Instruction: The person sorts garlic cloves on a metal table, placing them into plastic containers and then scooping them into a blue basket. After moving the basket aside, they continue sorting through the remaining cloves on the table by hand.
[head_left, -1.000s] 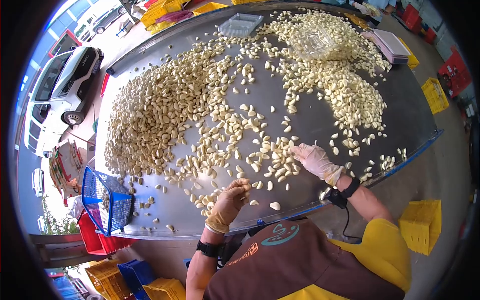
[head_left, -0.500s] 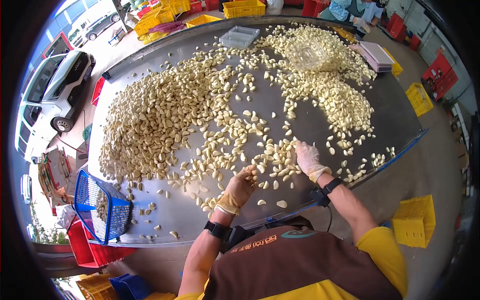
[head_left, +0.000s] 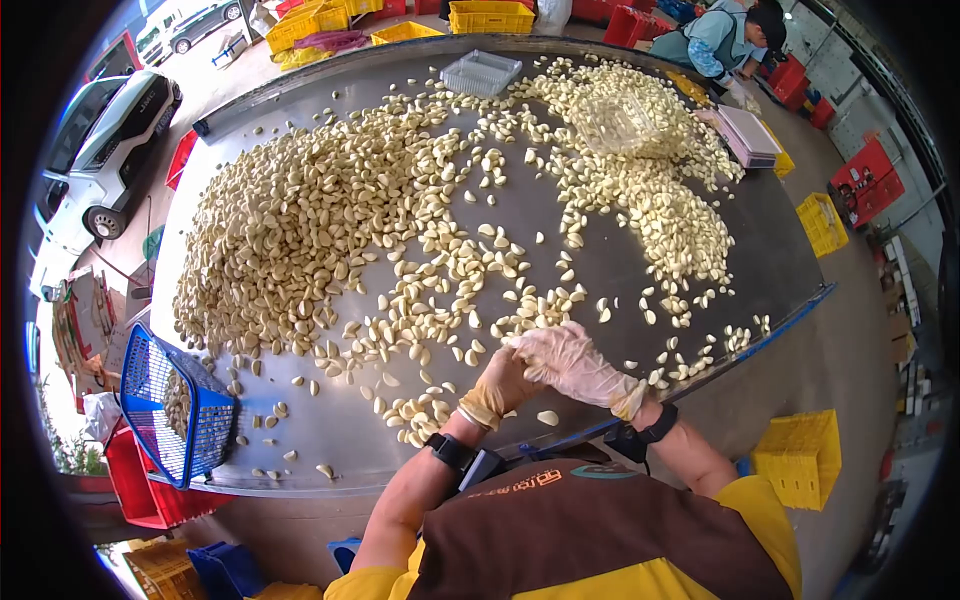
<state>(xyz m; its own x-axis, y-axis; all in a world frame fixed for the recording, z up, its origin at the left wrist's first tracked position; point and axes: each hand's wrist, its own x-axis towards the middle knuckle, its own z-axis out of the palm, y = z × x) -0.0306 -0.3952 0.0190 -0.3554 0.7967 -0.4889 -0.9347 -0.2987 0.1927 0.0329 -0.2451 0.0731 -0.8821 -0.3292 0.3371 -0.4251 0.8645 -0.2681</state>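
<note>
My two gloved hands meet above the near edge of the metal table (head_left: 640,335). My left hand (head_left: 499,386) is curled, its fingertips partly hidden behind the other hand. My right hand (head_left: 575,368) reaches across and touches it, fingers bent and pressed together; whatever lies between them is hidden. Loose peeled garlic cloves (head_left: 540,308) lie just beyond the hands, and a small cluster sits left of my left wrist. A large heap of garlic cloves (head_left: 290,230) covers the left of the table; a paler heap (head_left: 680,225) spreads at the right.
A blue plastic basket (head_left: 212,425) stands at the left table corner. Clear plastic trays (head_left: 480,73) lie at the back and on the right heap. A flat pale box (head_left: 748,135) sits at the right edge. Yellow crates (head_left: 798,455) are on the floor; another person (head_left: 715,45) bends at back right.
My right hand has left the cloves at right and come left and nearer to me, joining my left hand. The view has shifted slightly, showing more of the other person.
</note>
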